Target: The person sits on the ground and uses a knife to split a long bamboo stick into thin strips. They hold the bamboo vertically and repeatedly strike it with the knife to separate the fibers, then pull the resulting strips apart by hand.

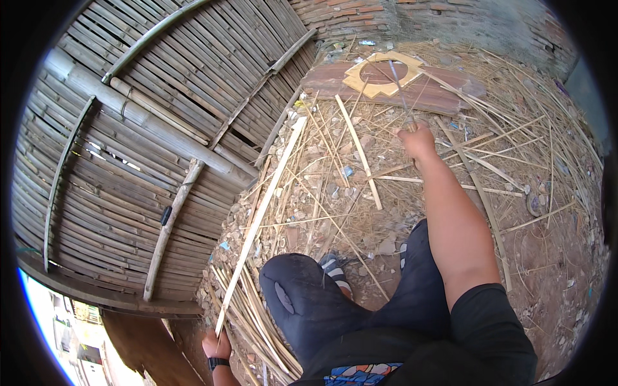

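My left hand, low at the left beside my knee, is closed around the lower end of a long, pale bamboo strip. The strip slants up and away from it over the littered ground. Ahead of me on the right, my right hand grips what looks like a long knife. Its thin dark blade points away, crossing in front of a yellow wooden frame with a round opening. My fingers hide most of the handle.
A reddish-brown board lies under the yellow frame. Several cut strips and loose slivers cover the stony ground. A bundle of thin bamboo strips lies beside my left knee. A bamboo slat wall stands left, a brick wall behind.
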Demonstrator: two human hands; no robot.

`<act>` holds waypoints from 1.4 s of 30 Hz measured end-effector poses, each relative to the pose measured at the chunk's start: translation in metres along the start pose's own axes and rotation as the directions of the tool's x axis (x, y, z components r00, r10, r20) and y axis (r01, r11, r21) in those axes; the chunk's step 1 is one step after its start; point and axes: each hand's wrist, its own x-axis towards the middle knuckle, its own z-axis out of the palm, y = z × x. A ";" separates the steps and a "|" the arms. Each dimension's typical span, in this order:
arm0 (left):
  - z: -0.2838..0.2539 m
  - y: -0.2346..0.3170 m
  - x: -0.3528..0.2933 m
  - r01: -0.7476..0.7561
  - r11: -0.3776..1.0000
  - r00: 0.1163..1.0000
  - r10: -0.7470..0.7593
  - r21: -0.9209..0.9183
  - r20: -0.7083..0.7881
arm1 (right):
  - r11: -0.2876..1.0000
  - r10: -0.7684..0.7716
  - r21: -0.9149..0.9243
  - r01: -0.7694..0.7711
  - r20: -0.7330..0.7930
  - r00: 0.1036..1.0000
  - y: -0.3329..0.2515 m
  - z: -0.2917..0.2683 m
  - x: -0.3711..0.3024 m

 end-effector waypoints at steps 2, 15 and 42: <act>-0.005 0.014 0.012 -0.006 1.000 1.000 0.006 -0.001 -0.022 | 0.824 0.232 0.486 -0.292 0.181 0.956 0.002 -0.007 0.009; 0.006 0.130 0.127 -0.062 0.998 0.987 0.059 -0.010 -0.146 | 0.978 -0.187 0.038 0.203 -0.258 0.948 0.047 -0.030 0.057; 0.032 0.435 0.153 -0.600 0.772 0.769 0.629 -0.210 0.114 | 0.519 0.052 0.853 0.045 -0.084 0.995 -0.065 0.008 -0.038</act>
